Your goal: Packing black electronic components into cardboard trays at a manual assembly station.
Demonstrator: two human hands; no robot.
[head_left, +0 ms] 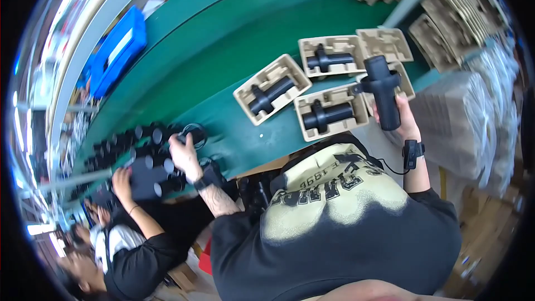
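Worktop [245,150] ahead, right hand [407,119] holds black device [385,100], left hand [185,156] perhaps cable [204,134].

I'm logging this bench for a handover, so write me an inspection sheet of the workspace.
Surface: green bench.
Job's things: three tan trays, each with a black device; another tray stands behind.
Clutter: black parts crowded at left; blue case farther back.
Hands: right hand grips a held device; left hand is at a coiled cable, grip unclear.
Cables: the coil, plus a thin cable at the right wrist.
Surroundings: co-worker's hand at left; stacked trays and wrapped grey sheets at right.
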